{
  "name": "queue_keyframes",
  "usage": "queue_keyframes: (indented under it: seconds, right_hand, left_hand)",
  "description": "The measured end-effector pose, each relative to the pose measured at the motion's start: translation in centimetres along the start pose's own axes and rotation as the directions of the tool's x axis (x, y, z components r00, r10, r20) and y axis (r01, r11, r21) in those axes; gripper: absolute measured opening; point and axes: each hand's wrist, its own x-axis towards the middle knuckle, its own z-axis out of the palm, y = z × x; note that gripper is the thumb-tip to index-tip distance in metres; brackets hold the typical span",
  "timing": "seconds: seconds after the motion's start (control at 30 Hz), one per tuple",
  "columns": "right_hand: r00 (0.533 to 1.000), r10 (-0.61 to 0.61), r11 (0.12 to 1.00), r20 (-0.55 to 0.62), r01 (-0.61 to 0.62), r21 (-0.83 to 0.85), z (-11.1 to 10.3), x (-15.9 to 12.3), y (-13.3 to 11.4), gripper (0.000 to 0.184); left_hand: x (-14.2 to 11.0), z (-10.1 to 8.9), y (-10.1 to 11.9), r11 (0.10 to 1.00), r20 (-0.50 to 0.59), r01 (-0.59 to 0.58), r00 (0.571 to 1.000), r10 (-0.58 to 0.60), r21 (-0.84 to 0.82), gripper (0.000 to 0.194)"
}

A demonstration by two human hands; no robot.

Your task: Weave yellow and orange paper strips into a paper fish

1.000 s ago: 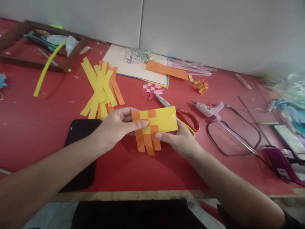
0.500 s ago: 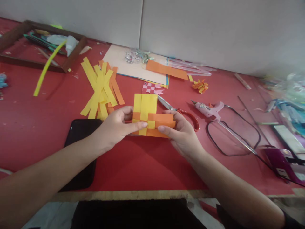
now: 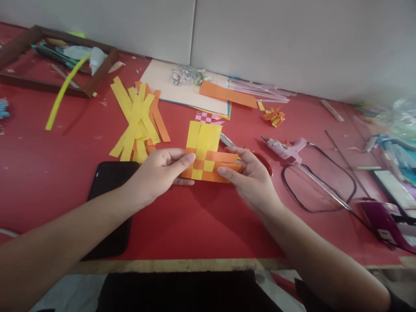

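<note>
Between my hands is a woven piece of yellow and orange paper strips (image 3: 204,138), checkered along its lower part. Yellow strips stick up from it and orange ones reach out to the right. My left hand (image 3: 162,170) pinches its left edge, thumb on the front face and fingers behind. At the right, my right hand (image 3: 251,175) grips the orange strip ends between thumb and fingers. Scissors (image 3: 262,160) with red handles lie partly hidden behind the weave and my right hand. A small pink checkered paper fish (image 3: 204,116) lies just beyond.
Loose yellow and orange strips (image 3: 139,117) are piled at the left, above a black phone (image 3: 108,216). A pink glue gun (image 3: 287,149) with a looped cord lies at the right. A wooden frame (image 3: 78,92) stands back left; an orange strip (image 3: 227,94) rests on paper sheets (image 3: 156,82).
The weave has tilted and shifted slightly up and right. My left thumb has moved up and left, uncovering more checkered squares. My right hand keeps its hold.
</note>
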Motion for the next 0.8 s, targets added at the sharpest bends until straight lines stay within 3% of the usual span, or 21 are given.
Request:
queue_keyframes:
  seconds: [0.43, 0.6, 0.8]
  right_hand:
    - [0.999, 0.03, 0.999, 0.015, -0.03, -0.021, -0.25, 0.15, 0.08, 0.052]
    - [1.0, 0.002, 0.999, -0.003, -0.002, -0.046, -0.44, 0.23, 0.19, 0.058]
    - [1.0, -0.009, 0.998, -0.012, 0.008, -0.057, -0.27, 0.11, 0.31, 0.06]
  left_hand:
    - [-0.04, 0.16, 0.12, 0.999, -0.002, 0.011, 1.0, -0.011, 0.035, 0.032]
    - [-0.05, 0.2, 0.49, 0.996, 0.058, 0.076, 0.995, -0.079, 0.047, 0.059]
    - [-0.05, 0.05, 0.59, 0.995, 0.04, 0.048, 0.998, -0.051, 0.083, 0.058]
